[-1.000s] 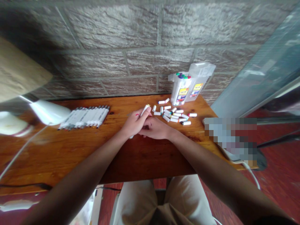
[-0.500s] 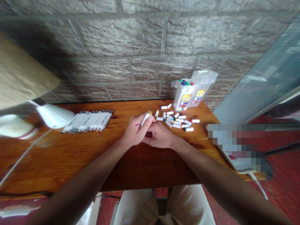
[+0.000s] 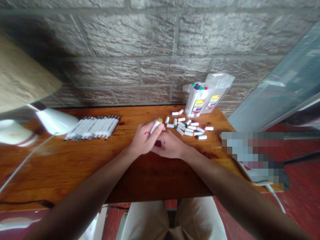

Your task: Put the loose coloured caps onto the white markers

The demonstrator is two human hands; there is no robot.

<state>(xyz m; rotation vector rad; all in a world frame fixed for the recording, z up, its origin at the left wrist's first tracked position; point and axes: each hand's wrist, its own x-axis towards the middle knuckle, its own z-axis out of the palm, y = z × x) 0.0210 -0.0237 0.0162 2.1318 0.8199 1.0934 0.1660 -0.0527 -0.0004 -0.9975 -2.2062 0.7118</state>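
In the middle of the view my left hand (image 3: 143, 139) is closed round a white marker (image 3: 156, 126) that leans up and to the right, its yellow-brown end at the top. My right hand (image 3: 170, 145) presses against the left one from the right with its fingers curled in; what they grip, if anything, is hidden. A red mark shows on my left hand. Just beyond the right hand lies a loose pile of white marker caps (image 3: 188, 127) with coloured ends. Off to the left, a row of white markers (image 3: 92, 128) lies side by side.
A clear plastic marker case (image 3: 195, 103) stands open at the back right with several markers inside. A lamp (image 3: 56, 121) with a white cord and a white round object (image 3: 15, 134) occupy the left. A blurred-out device (image 3: 252, 160) lies at the right edge. Behind the wooden table (image 3: 82, 166) rises a brick wall.
The view has shifted slightly. Both hands stay pressed together round the same marker, and the caps, marker row and case lie as before.
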